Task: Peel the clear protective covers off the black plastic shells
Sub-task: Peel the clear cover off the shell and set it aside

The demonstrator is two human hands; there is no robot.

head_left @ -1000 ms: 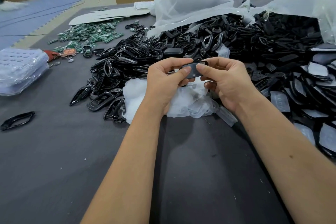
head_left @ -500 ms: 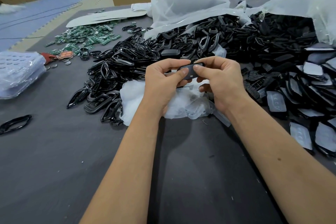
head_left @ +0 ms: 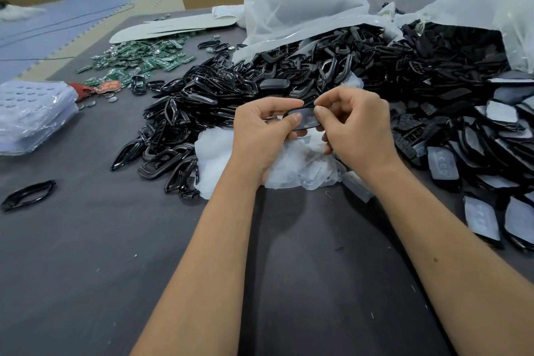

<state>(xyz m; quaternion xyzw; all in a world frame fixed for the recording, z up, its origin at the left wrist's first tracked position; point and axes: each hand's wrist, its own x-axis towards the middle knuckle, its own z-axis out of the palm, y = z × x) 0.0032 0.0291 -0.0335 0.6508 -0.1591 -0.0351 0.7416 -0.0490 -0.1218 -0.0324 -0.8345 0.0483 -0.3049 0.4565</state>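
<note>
A dark grey worktable [head_left: 86, 269] fills the room's near side, and most of its far half, from ten o'clock round to three, is buried under a heap of black plastic shells and frames [head_left: 289, 72] spilling out of torn clear bags [head_left: 303, 6]. At three to four o'clock lie shells with cloudy film still on them [head_left: 479, 217], a fair number, so I'd judge plenty of peeling is left. Nearer the middle, just under the hands, sits a mound of peeled clear covers [head_left: 294, 165], which suggests a good batch is already done. At ten o'clock there's a scatter of green circuit boards [head_left: 138, 58]. Smallest of all, dead centre, is the one black shell [head_left: 306, 119] held up off the table: the left hand [head_left: 260, 136] grips it with thumb pressed on its face, while the right hand [head_left: 358, 127] pinches thumb and forefinger tight at its upper right edge, apparently picking at the film's corner; I can't tell if it has lifted.
</note>
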